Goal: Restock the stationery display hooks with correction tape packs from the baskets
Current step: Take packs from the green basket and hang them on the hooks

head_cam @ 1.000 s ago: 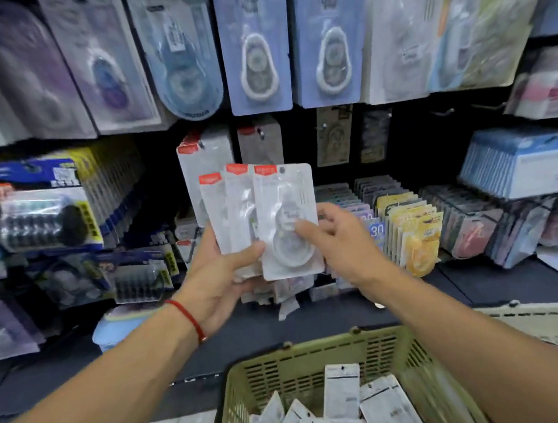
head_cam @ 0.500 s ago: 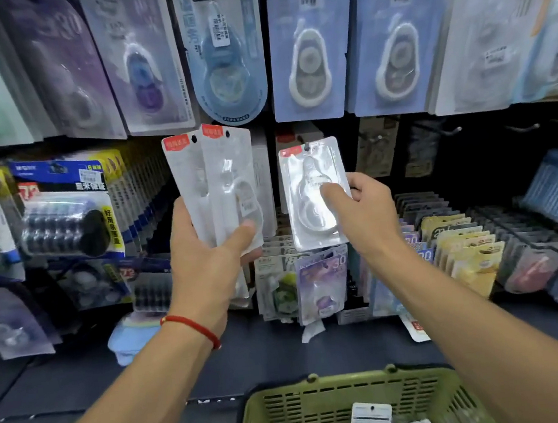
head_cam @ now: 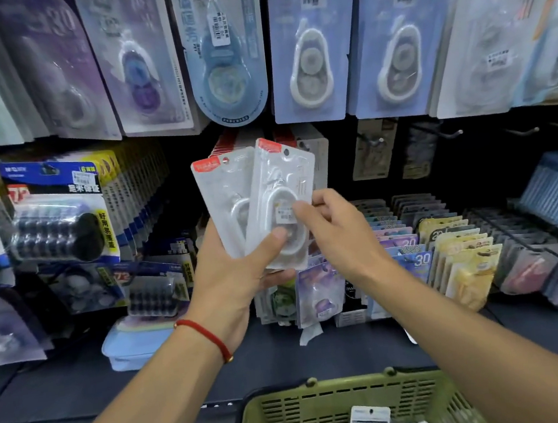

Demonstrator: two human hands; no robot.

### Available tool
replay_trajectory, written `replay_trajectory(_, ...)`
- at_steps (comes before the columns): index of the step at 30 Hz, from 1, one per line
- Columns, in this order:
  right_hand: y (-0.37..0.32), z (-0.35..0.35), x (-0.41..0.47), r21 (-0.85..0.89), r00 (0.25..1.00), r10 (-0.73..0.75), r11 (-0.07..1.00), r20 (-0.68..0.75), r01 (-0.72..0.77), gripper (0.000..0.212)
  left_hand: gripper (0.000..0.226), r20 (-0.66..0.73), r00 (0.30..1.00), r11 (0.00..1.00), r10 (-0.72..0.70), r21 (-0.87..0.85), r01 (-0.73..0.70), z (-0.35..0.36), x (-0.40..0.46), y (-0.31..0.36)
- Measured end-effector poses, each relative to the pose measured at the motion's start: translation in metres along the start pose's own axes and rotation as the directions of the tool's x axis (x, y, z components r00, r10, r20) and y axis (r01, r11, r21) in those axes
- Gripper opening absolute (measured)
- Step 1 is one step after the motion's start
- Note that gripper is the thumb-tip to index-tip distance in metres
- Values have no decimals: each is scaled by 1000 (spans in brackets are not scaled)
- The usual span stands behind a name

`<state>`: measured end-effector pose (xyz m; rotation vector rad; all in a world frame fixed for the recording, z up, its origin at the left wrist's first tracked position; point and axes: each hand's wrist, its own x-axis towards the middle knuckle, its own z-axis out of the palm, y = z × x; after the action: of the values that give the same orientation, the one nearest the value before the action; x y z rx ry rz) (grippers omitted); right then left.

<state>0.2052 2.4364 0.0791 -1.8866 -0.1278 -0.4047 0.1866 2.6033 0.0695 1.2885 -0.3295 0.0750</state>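
My left hand [head_cam: 236, 277] holds two white correction tape packs with red tops, fanned out and upright in front of the display. The front pack [head_cam: 281, 183] overlaps the rear pack [head_cam: 223, 186]. My right hand [head_cam: 338, 236] pinches the front pack at its right edge, forefinger on its price label. More packs of the same kind hang on a hook [head_cam: 315, 149] just behind. The green basket [head_cam: 325, 399] sits below with several packs [head_cam: 368, 422] in it.
Large blister cards of correction tape [head_cam: 305, 53] hang along the top row. Bare hooks [head_cam: 452, 133] stick out to the right of the red-topped packs. Refill packs [head_cam: 59, 231] fill the left, and rows of small packs [head_cam: 455, 261] stand on the dark shelf.
My right hand, which held one pack apart to the right, has come back to the packs in my left hand. That single pack is no longer seen on its own. The view moved closer.
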Motion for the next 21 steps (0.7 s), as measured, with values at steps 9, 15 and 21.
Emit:
replay_trajectory(9,6,-24,3,59,972,10,998,-236,4,11,35,-212,975,998,-63,-13,61,-8,11,-9)
replay_trajectory(15,3,-26,5,80,975,-43,995,-216,61,14,39,-230,972,999,-40,-9,39,-8,13,-8)
replay_trajectory(21,1,-25,8,85,966,-39,994,-255,62,21,33,-260,966,998,0,58,15,-8,12,-8)
